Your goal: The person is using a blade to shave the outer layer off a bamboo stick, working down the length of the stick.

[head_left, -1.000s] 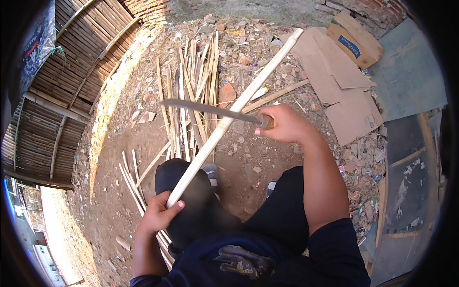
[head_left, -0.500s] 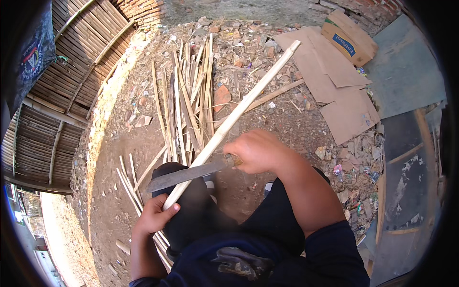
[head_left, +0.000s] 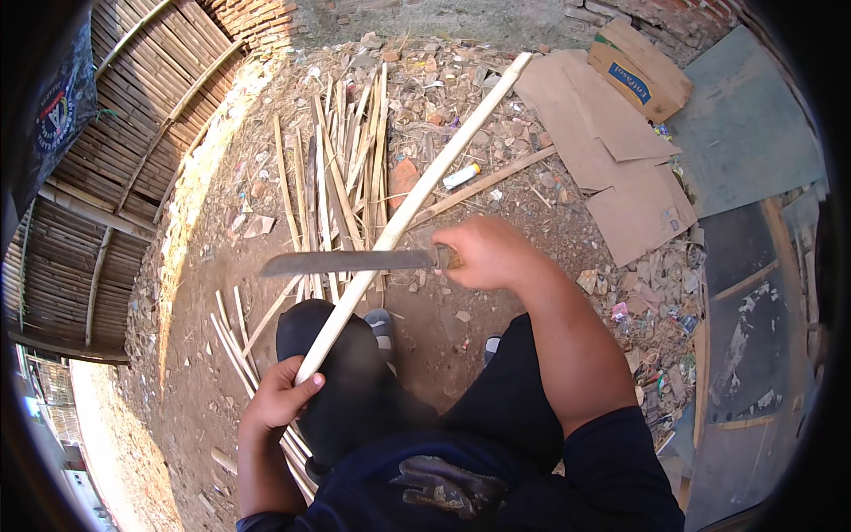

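Closed round the near end of a long pale bamboo strip [head_left: 417, 197] is my left hand [head_left: 282, 392], beside my left knee. The strip slants up and away to the right. My right hand [head_left: 486, 254] grips the handle of a machete [head_left: 350, 262], whose dark blade lies across the strip about a third of the way up and points left. Whether the edge bites into the strip cannot be seen. Beneath and beyond, a pile of split bamboo strips [head_left: 379, 168] lies on the ground. More pale strips [head_left: 232, 346] rest by my left leg.
Cardboard sheets [head_left: 634, 208] and a cardboard box [head_left: 640, 71] lie at the far right, near a grey-green panel [head_left: 753, 124]. A slatted bamboo wall [head_left: 146, 115] rises on the left. Rubble and litter [head_left: 656, 319] cover the ground at right. A white tube with a yellow end [head_left: 461, 176] lies beyond the strip.
The machete has moved up along the strip, away from my left hand, and its blade is now nearly level. A white tube behind the strip has come into view.
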Available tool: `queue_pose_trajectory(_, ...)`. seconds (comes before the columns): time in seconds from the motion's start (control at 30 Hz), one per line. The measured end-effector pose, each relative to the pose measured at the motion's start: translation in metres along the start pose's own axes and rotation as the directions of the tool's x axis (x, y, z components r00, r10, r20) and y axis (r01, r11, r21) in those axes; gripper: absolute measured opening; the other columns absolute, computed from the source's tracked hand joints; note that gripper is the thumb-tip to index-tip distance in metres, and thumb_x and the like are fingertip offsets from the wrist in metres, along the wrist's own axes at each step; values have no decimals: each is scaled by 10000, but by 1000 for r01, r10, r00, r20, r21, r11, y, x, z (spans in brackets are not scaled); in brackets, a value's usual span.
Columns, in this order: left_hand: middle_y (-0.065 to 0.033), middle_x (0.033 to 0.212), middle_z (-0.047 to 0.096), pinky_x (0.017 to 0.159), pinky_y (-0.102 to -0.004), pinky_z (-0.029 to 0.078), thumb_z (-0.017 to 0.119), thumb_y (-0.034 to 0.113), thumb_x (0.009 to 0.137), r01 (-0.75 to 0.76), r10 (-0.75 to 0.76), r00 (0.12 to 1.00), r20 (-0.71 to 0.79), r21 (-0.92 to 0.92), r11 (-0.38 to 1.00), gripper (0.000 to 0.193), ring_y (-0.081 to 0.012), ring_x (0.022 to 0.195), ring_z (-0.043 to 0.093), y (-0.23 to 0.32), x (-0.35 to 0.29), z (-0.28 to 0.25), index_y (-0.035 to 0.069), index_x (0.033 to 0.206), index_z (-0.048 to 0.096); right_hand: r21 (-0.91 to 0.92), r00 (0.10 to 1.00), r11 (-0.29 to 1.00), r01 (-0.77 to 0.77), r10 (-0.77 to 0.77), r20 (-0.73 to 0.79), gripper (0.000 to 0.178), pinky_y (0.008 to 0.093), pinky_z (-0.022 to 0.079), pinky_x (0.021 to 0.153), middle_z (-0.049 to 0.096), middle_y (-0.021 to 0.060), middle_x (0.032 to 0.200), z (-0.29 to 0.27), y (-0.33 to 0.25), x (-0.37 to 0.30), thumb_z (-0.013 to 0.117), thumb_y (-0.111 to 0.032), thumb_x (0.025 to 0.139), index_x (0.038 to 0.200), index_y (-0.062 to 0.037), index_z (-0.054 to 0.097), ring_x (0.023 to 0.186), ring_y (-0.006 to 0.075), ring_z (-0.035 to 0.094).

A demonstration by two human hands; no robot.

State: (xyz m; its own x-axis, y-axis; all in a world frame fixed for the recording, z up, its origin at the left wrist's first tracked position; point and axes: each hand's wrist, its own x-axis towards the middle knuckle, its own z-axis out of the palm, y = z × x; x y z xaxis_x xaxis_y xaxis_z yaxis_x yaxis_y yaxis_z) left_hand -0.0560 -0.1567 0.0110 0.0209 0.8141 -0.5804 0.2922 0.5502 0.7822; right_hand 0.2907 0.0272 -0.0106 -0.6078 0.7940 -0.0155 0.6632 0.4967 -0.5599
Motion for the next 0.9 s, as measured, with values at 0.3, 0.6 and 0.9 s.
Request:
queue_pose_trajectory(0.3,51,640,520,437,-234,347,776,290,910,-72,74,997,-24,75,995,287,-51,504,451,0,0,0,46,931,625,310,949,916,-255,298,-100,465,402,511,748,710,149,924,-10,67,8,804,-345,811,1127,-30,672,860,261,683)
queue_pose_trajectory(0.6,52,632,505,436,-236,345,770,300,916,-14,16,1000,-25,71,997,289,-45,503,446,-6,2,0,57,922,614,111,982,979,-172,179,-53,470,447,529,862,712,186,1038,-9,21,0,803,-296,788,1185,-78,676,984,368,678)
queue_pose_trajectory(0.9,68,706,511,550,-252,375,791,277,901,-45,52,998,-27,205,978,290,-44,657,451,3,-2,-1,47,883,616,194,957,939,-285,289,10,474,432,523,836,711,215,1006,-18,46,6,794,-333,814,1175,-51,673,959,345,690)
